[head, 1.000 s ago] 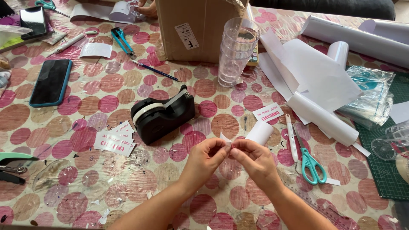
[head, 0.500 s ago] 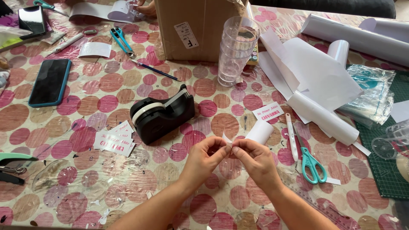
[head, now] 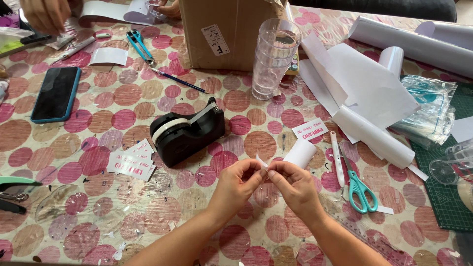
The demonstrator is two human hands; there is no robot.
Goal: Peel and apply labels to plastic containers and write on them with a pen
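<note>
My left hand (head: pixel 238 184) and my right hand (head: pixel 294 183) meet low in the middle of the view, fingertips pinched together on a small white paper label (head: pixel 262 161) whose corner sticks up between them. Just behind my right hand lies a short curled roll of white paper (head: pixel 301 152). A black tape dispenser (head: pixel 186 132) stands a little to the left of and beyond my left hand. A small stack of white labels with pink lettering (head: pixel 131 164) lies left of the dispenser.
The tablecloth (head: pixel 98 212) has pink and brown dots. Teal scissors (head: pixel 361 185), a white pen (head: pixel 336 157) and one lettered label (head: pixel 310 129) lie right. Stacked clear cups (head: pixel 272 59), a cardboard box (head: pixel 221 29), white paper rolls (head: pixel 374 133), a phone (head: pixel 55 93) and another person's hand (head: pixel 44 12) are farther off.
My hands stay in the same spot, fingertips working slightly on the small label. Nothing else on the table has moved.
</note>
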